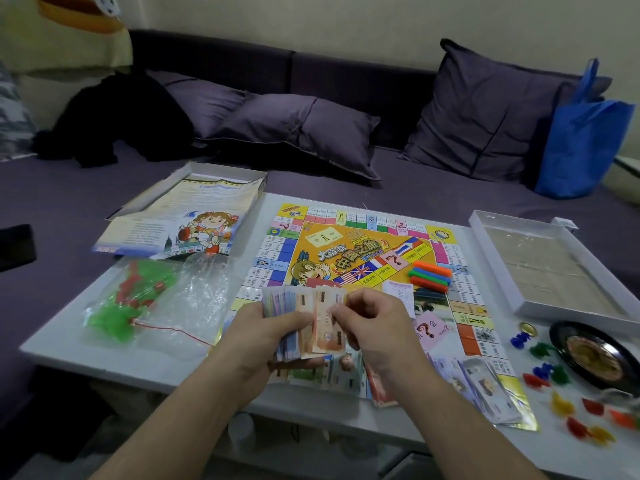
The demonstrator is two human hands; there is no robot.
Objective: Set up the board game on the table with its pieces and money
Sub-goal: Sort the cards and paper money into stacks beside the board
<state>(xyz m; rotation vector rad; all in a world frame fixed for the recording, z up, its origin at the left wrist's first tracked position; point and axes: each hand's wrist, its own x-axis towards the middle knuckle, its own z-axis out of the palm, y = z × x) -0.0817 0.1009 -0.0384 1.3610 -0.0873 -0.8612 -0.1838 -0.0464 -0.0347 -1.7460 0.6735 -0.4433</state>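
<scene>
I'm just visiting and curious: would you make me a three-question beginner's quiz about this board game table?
1. True or false: both hands hold the stack of play money.
2. Where do the coloured sticks lie? A) on the game board B) in the plastic bag C) on the sofa
3. Fill in: the small coloured pawns sit on the table to the ____ of the board.

Key: 1 true: the left hand grips it, the right hand pinches the top note. 2 A. 3 right.
</scene>
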